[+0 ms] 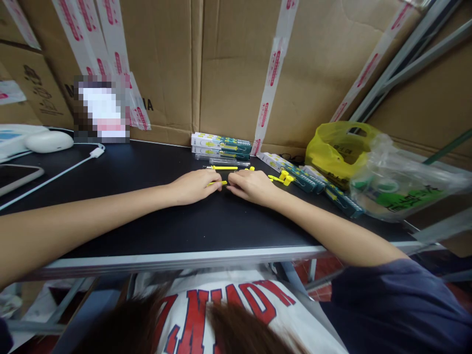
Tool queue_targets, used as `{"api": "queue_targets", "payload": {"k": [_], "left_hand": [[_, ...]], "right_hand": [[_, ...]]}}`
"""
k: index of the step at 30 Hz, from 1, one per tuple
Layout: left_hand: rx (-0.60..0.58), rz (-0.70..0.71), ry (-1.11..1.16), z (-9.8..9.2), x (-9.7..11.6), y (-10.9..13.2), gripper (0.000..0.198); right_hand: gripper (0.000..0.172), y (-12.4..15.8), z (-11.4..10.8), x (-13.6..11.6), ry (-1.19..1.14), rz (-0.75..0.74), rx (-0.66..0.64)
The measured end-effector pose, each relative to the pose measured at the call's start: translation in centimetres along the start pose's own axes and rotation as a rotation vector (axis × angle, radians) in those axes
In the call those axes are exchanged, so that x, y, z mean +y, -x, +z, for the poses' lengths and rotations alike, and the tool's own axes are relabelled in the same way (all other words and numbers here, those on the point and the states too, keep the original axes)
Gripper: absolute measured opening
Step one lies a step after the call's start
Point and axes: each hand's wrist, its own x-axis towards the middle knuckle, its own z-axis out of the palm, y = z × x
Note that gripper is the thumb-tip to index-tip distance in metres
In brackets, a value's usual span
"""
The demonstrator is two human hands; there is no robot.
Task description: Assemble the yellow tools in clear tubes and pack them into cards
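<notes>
On the black tabletop, my left hand (192,187) is closed on a slim yellow plastic piece (223,183), whose tip sticks out toward my right hand. My right hand (254,186) is bent over close by, fingertips pinched together; whatever they hold is too small or hidden to make out. Just behind the hands lies a thin yellow stick (225,168) with a dark pointed end. Several small yellow plastic parts (284,178) rest right of my right hand. Clear tubes (229,162) lie in front of stacked slim printed boxes (221,143).
More slim boxes (295,172) lie at the right, beside a yellow plastic bag (332,152) and a clear plastic bag (398,182). At the left are a white cable (62,173), a phone (18,178) and a white rounded device (49,141). Cardboard boxes (232,73) wall the back.
</notes>
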Motion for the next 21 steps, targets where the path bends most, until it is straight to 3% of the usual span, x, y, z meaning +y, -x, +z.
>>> {"api": "queue_targets", "payload": {"k": [10, 21], "left_hand": [[0.023, 0.008, -0.048, 0.27, -0.01, -0.02, 0.035], [0.024, -0.005, -0.031, 0.08, 0.31, 0.12, 0.035]], "right_hand": [[0.026, 0.04, -0.07, -0.28, 0.071, -0.009, 0.023], [0.014, -0.17, -0.23, -0.62, -0.188, 0.231, 0.014]]}}
